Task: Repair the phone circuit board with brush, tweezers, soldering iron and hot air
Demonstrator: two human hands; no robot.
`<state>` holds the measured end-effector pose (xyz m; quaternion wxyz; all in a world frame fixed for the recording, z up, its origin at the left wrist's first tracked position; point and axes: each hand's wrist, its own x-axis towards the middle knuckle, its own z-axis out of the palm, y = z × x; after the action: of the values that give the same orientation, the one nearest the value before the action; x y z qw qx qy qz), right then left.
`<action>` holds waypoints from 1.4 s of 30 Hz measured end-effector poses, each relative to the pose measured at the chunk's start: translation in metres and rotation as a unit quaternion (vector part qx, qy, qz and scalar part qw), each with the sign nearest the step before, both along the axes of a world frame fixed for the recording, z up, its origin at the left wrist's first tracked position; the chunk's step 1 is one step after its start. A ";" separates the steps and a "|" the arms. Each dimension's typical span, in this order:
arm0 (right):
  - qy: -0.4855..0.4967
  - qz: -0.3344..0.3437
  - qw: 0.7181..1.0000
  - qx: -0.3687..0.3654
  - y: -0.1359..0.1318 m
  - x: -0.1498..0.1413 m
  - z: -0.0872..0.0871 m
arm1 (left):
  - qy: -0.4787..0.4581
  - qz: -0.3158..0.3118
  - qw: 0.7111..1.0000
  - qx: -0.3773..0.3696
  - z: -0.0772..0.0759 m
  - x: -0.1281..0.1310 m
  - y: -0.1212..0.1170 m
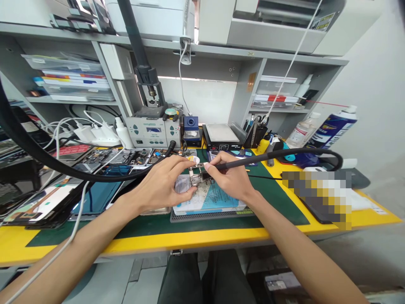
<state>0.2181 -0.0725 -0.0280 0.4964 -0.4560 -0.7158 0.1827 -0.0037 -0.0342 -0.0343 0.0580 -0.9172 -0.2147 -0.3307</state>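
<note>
My left hand point(161, 181) pinches a small metal clamp-like fixture point(196, 179) between thumb and fingers. Whatever the fixture carries is too small to make out. My right hand point(230, 177) is closed around a black pen-shaped tool point(247, 161) with a thick black cord, its front end close to the fixture. Whether the tip touches it, I cannot tell. Below both hands lies a blue and white pad or packet point(218, 200), resting on a grey perforated mat point(209, 216).
A rework station point(153, 131) and a flat heating plate point(222, 134) stand at the back. Phone parts point(98, 190) crowd the left. A thick black hose point(34, 145) arcs across the left. Bottles point(302, 128) and a blue spray can point(333, 126) stand right. A blurred object point(319, 198) lies at right.
</note>
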 end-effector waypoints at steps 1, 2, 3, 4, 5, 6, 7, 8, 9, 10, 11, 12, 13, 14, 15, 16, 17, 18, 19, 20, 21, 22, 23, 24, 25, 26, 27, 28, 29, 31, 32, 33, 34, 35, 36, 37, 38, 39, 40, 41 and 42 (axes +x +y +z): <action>0.001 -0.001 1.000 0.001 0.000 0.000 0.000 | 0.001 0.000 1.000 -0.001 0.000 0.000 0.000; 0.002 0.000 1.000 0.002 0.000 0.000 0.001 | 0.004 0.001 1.000 -0.004 0.000 0.000 0.000; 0.003 0.001 1.000 0.004 0.000 0.000 0.001 | 0.006 0.002 1.000 -0.008 0.001 0.000 -0.001; 0.005 0.002 1.000 0.006 0.000 0.000 0.001 | 0.009 0.003 1.000 -0.011 0.001 0.000 -0.001; 0.007 0.002 1.000 0.009 0.000 0.000 0.001 | 0.012 0.003 1.000 -0.013 0.001 0.000 -0.001; 0.010 0.001 1.000 0.011 0.000 0.000 0.001 | 0.014 0.004 1.000 -0.014 0.000 0.000 -0.001; 0.011 0.001 1.000 0.012 0.000 0.001 0.001 | 0.015 0.005 1.000 -0.015 0.000 0.000 -0.001; 0.013 0.000 1.000 0.012 0.000 0.001 0.001 | 0.016 0.005 1.000 -0.015 0.000 0.000 0.000; 0.013 0.001 1.000 0.011 0.000 0.001 0.001 | 0.017 0.006 1.000 -0.015 -0.001 0.000 0.000; 0.013 0.002 1.000 0.008 0.000 0.001 0.001 | 0.018 0.006 1.000 -0.016 -0.001 0.000 0.000; 0.012 0.004 1.000 0.005 0.000 0.001 0.002 | 0.018 0.006 1.000 -0.016 -0.002 -0.001 0.001; 0.011 0.003 1.000 0.002 0.000 0.001 0.002 | 0.018 0.007 1.000 -0.016 -0.002 -0.001 0.001; 0.011 0.002 1.000 -0.001 0.000 0.001 0.002 | 0.018 0.008 1.000 -0.018 -0.002 -0.001 0.001; 0.011 -0.001 1.000 -0.004 0.000 0.001 0.002 | 0.018 0.009 1.000 -0.020 -0.002 -0.001 0.001; 0.011 -0.004 1.000 -0.006 0.000 0.001 0.002 | 0.019 0.009 1.000 -0.023 -0.002 -0.001 0.001; 0.013 -0.007 1.000 -0.006 0.000 0.001 0.003 | 0.019 0.009 0.999 -0.024 -0.003 -0.001 0.001; 0.015 -0.009 1.000 -0.006 0.000 0.001 0.003 | 0.020 0.009 0.999 -0.025 -0.003 -0.002 0.001; 0.020 -0.010 1.000 -0.006 0.000 0.001 0.003 | 0.022 0.010 0.999 -0.025 -0.003 -0.002 0.001; 0.026 -0.012 1.000 -0.007 0.000 0.001 0.003 | 0.024 0.011 0.999 -0.026 -0.003 -0.002 0.001; 0.034 -0.014 0.999 -0.010 0.000 0.002 0.003 | 0.025 0.013 0.999 -0.026 -0.004 -0.002 0.001; 0.043 -0.017 0.999 -0.015 0.000 0.002 0.003 | 0.026 0.014 0.999 -0.028 -0.004 -0.002 0.001; 0.053 -0.019 0.998 -0.023 0.000 0.002 0.002 | 0.027 0.015 0.999 -0.029 -0.004 -0.002 0.002; 0.062 -0.020 0.997 -0.031 0.000 0.002 0.002 | 0.027 0.014 0.999 -0.031 -0.005 -0.002 0.002; 0.070 -0.019 0.997 -0.039 -0.001 0.002 0.002 | 0.028 0.012 0.999 -0.032 -0.005 -0.002 0.002; 0.075 -0.014 0.996 -0.045 -0.001 0.002 0.001 | 0.027 0.010 0.999 -0.032 -0.005 -0.002 0.002; 0.078 -0.007 0.996 -0.050 -0.001 0.002 0.001 | 0.028 0.010 0.999 -0.033 -0.005 -0.002 0.002; 0.077 -0.001 0.996 -0.053 -0.001 0.002 0.000 | 0.029 0.009 0.999 -0.034 -0.005 -0.001 0.002; 0.074 0.004 0.996 -0.054 -0.001 0.002 0.000 | 0.031 0.009 0.999 -0.035 -0.005 -0.001 0.001; 0.068 0.005 0.996 -0.050 -0.001 0.002 0.000 | 0.033 0.008 0.999 -0.037 -0.005 -0.001 0.001; 0.051 0.000 0.998 -0.038 -0.001 0.001 0.000 | 0.036 0.006 0.998 -0.041 -0.004 0.000 0.000; 0.040 -0.003 0.999 -0.033 -0.001 0.001 0.001 | 0.037 0.004 0.998 -0.042 -0.004 0.000 -0.001; 0.031 -0.005 0.999 -0.030 -0.001 0.001 0.001 | 0.037 0.002 0.998 -0.043 -0.004 0.000 -0.001; 0.023 -0.006 0.999 -0.030 -0.001 0.001 0.001 | 0.038 0.002 0.998 -0.044 -0.004 0.000 -0.001; 0.015 -0.009 0.999 -0.031 -0.001 0.000 0.001 | 0.038 0.003 0.998 -0.046 -0.004 0.000 -0.002; 0.010 -0.012 0.999 -0.031 -0.001 0.000 0.002 | 0.039 0.004 0.998 -0.047 -0.004 0.000 -0.002; 0.005 -0.017 0.999 -0.030 -0.001 0.000 0.002 | 0.041 0.005 0.998 -0.050 -0.003 0.000 -0.002; 0.001 -0.021 0.999 -0.028 -0.001 0.000 0.001 | 0.042 0.006 0.998 -0.052 -0.003 0.000 -0.002; -0.005 -0.023 0.999 -0.026 -0.001 -0.001 0.001 | 0.042 0.007 0.998 -0.052 -0.003 0.000 -0.002; -0.009 -0.022 0.999 -0.024 -0.001 -0.001 0.001 | 0.041 0.008 0.998 -0.050 -0.003 0.000 -0.002; -0.013 -0.018 0.999 -0.023 -0.001 -0.002 0.001 | 0.039 0.007 0.998 -0.048 -0.003 0.000 -0.002; -0.014 -0.013 1.000 -0.022 -0.001 -0.002 0.001 | 0.037 0.006 0.998 -0.045 -0.003 0.000 -0.002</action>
<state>0.2162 -0.0730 -0.0274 0.4781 -0.4786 -0.7127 0.1856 -0.0039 -0.0364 -0.0373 0.0267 -0.9293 -0.2324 -0.2859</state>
